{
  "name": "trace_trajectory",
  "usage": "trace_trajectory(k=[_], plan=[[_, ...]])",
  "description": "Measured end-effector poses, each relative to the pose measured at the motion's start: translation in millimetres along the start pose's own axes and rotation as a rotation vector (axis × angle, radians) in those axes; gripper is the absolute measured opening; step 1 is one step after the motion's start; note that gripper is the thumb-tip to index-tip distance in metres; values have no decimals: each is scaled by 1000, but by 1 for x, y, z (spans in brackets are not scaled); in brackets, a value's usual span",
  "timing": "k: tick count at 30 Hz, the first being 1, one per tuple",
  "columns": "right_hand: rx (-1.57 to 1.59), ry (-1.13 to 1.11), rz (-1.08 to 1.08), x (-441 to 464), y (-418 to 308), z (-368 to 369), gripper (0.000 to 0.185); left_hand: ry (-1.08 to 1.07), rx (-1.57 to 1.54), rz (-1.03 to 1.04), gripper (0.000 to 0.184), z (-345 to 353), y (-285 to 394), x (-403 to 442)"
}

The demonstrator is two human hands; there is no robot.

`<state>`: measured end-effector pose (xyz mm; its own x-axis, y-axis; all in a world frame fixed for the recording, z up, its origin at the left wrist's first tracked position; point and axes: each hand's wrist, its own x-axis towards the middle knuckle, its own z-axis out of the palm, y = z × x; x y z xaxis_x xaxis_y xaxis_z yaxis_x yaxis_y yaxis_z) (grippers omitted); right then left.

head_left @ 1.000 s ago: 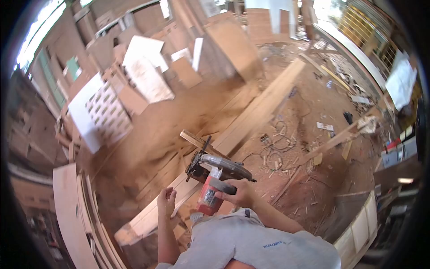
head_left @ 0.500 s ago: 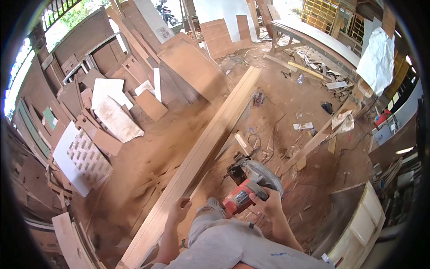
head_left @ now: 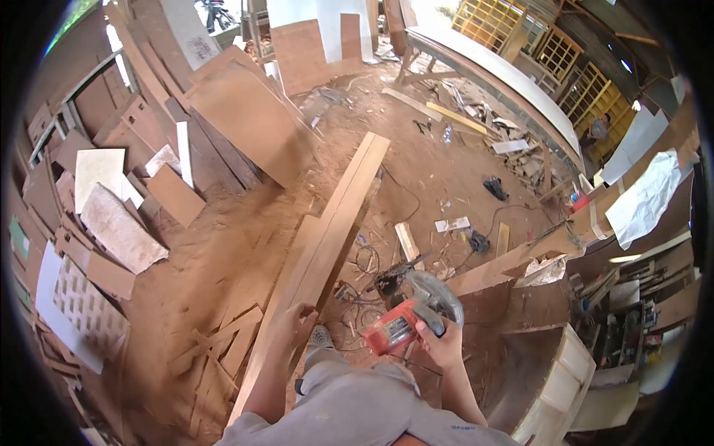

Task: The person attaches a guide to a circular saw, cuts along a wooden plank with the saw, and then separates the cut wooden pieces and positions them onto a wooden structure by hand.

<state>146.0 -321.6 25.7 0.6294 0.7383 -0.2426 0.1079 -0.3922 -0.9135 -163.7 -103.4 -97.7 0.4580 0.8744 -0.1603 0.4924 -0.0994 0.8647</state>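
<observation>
My right hand (head_left: 441, 340) is wrapped round the rear handle of a red and black circular saw (head_left: 394, 327). The saw is held in the air to the right of the long wooden boards (head_left: 327, 215), apart from them. My left hand (head_left: 299, 325) is at the near part of the boards, fingers loosely curled and thumb apart. It overlaps the boards' right side; whether it presses on them I cannot tell. The boards lie lengthwise away from me, with a seam along them and a stepped end on the left.
Offcuts (head_left: 219, 342) lie in sawdust left of the boards. Cables (head_left: 364, 260) and a short wood block (head_left: 408, 244) are on the floor ahead. Panels (head_left: 245, 111) lean at the left, a long table (head_left: 506, 74) stands at the back, and a person (head_left: 597, 128) is far right.
My view has turned right, so the surroundings shift left. The left hand has come over the boards, and a stepped board end now shows. The right hand still holds the saw.
</observation>
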Motion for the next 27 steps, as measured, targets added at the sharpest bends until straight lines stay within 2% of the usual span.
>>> trace_trajectory(k=[2, 5, 8, 14, 18, 21, 22, 27], plan=[[25, 41, -11, 25, -16, 0, 39, -33, 38, 15, 28, -2, 11, 40], [116, 55, 134, 58, -42, -11, 40, -33, -48, 36, 29, 11, -1, 90], [100, 81, 112, 100, -38, -29, 41, -59, 6, 15, 27, 19, 8, 133], [45, 71, 106, 217, -14, -76, 43, -45, 54, -2, 27, 70, 60, 229], [23, 3, 143, 305, -19, -116, 47, -1, 116, -29, 26, 113, 125, 287], [-184, -41, 31, 366, -30, -152, 48, -8, 54, -28, 26, 150, 164, 334], [-217, -16, -106, 384, -34, -167, 48, -7, 35, -14, 25, 161, 175, 345], [-122, -45, -47, 471, -59, -203, 45, 37, 65, -28, 25, 187, 204, 373]])
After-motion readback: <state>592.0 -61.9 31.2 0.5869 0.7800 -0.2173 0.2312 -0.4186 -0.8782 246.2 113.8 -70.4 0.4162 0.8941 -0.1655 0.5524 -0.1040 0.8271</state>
